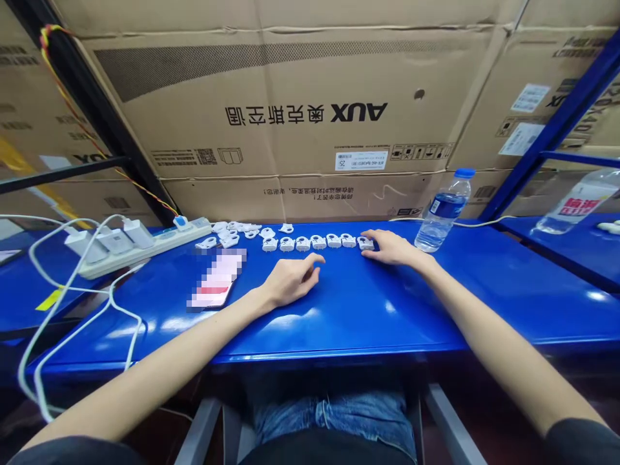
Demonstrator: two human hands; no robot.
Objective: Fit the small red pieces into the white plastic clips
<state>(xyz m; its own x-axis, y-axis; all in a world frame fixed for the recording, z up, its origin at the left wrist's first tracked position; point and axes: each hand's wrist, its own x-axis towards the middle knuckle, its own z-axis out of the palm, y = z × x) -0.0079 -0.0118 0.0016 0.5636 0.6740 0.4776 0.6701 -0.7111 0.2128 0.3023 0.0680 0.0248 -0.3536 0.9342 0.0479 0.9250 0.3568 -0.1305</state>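
Observation:
A row of small white plastic pieces (318,242), each with a ring-like loop on top and short prongs below, stands along the back of the blue table. My right hand (390,247) has its thumb and fingers around the row's right-end piece (365,243). In front of the row, my left hand (290,281) is loosely curled, index finger and thumb apart, with nothing visible in it. Further left lies a loose heap of similar white pieces (236,230). One separate piece (286,228) lies behind the row.
A phone (217,278) with a blurred-out screen lies left of my left hand. Beyond it are a white power strip (145,250) with chargers and trailing white cables (109,294). A water bottle (443,213) stands beside my right hand. Large cardboard boxes (300,77) wall the back.

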